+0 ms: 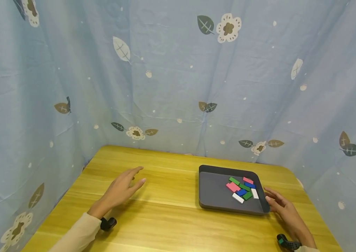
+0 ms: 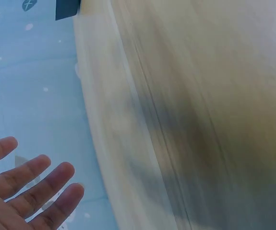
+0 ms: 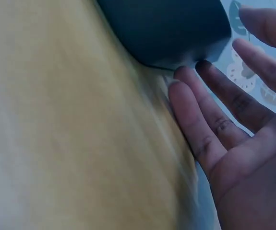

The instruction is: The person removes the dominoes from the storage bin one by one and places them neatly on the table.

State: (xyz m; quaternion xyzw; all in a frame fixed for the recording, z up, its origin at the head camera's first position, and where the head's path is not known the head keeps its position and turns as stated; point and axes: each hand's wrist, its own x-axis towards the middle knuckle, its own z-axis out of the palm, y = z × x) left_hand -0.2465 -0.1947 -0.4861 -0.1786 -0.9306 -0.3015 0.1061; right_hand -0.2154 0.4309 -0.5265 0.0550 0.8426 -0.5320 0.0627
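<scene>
A dark grey rectangular tray [image 1: 214, 190] sits on the right half of the table. Several small flat blocks in pink [image 1: 233, 187], green [image 1: 247, 195], blue [image 1: 241, 192] and white [image 1: 238, 198] lie loosely in its right part. At the tray's right wall is my right hand [image 1: 286, 211], its fingers extended; in the right wrist view the fingertips come right up to the tray's outer side [image 3: 171, 28]. My left hand [image 1: 118, 190] hovers over the left of the table with fingers spread, holding nothing. The left wrist view shows its fingers [image 2: 42, 184] apart and relaxed.
The yellow wood-grain table [image 1: 165, 224] has rounded far corners. A light blue curtain [image 1: 171, 87] with leaves and flowers hangs behind it and along both sides. Each wrist wears a black strapped device, like the left one [image 1: 108, 223].
</scene>
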